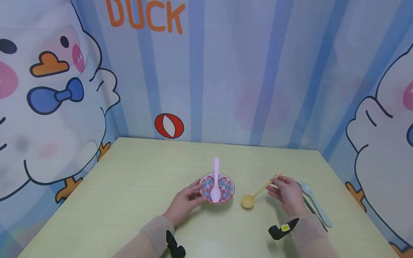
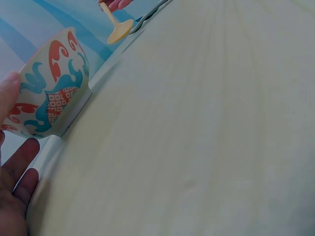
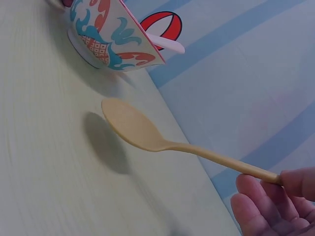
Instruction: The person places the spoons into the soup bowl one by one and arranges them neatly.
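A small patterned bowl (image 1: 222,190) (image 2: 47,93) (image 3: 113,34) with red and teal wave motifs stands mid-table. A pink spoon (image 1: 216,181) rests in it, handle pointing away from me. My left hand (image 1: 186,201) touches the bowl's left side with loosely curved fingers (image 2: 9,96). My right hand (image 1: 288,195) pinches the handle end of a yellow spoon (image 1: 256,195) (image 3: 147,132), whose bowl hovers just above the table to the right of the patterned bowl. In the left wrist view the yellow spoon (image 2: 118,27) shows small at the top.
A pale blue spoon (image 1: 316,204) lies on the table to the right of my right hand, with a dark thin utensil beside it. The light wooden table (image 1: 129,186) is walled by a duck-printed curtain on three sides.
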`<state>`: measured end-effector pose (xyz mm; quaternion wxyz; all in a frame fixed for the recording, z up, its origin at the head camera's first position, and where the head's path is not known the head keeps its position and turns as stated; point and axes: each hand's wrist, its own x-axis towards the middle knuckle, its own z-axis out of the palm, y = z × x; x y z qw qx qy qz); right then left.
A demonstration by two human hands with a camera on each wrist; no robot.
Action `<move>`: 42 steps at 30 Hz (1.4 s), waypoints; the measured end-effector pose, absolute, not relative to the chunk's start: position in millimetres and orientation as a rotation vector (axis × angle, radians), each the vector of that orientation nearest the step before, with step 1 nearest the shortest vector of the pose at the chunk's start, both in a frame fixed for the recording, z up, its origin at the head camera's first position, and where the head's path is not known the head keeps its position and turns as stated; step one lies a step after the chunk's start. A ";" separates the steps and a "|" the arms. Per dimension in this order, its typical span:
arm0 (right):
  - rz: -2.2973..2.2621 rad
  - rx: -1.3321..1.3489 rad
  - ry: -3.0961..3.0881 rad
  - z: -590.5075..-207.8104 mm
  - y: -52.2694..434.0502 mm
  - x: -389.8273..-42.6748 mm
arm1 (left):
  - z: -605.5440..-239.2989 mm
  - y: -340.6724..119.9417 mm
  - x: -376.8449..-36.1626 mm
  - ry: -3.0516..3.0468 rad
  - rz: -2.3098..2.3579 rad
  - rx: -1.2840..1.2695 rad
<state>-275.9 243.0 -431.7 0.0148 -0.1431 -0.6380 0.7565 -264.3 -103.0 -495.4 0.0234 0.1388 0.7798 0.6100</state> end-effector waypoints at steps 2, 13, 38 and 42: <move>2.358 -0.445 -1.987 -431.5 242.0 -276.0 | -498.4 -103.7 -266.2 2.419 1.888 0.434; 2.334 -0.443 -2.000 -424.7 235.5 -278.5 | -498.9 -103.4 -265.2 2.421 1.891 0.433; 2.343 -0.325 -2.052 -392.4 201.9 -295.2 | -496.4 -102.6 -264.3 2.425 1.891 0.449; 2.332 -0.302 -2.085 -386.1 191.6 -300.4 | -496.6 -102.9 -264.7 2.421 1.894 0.454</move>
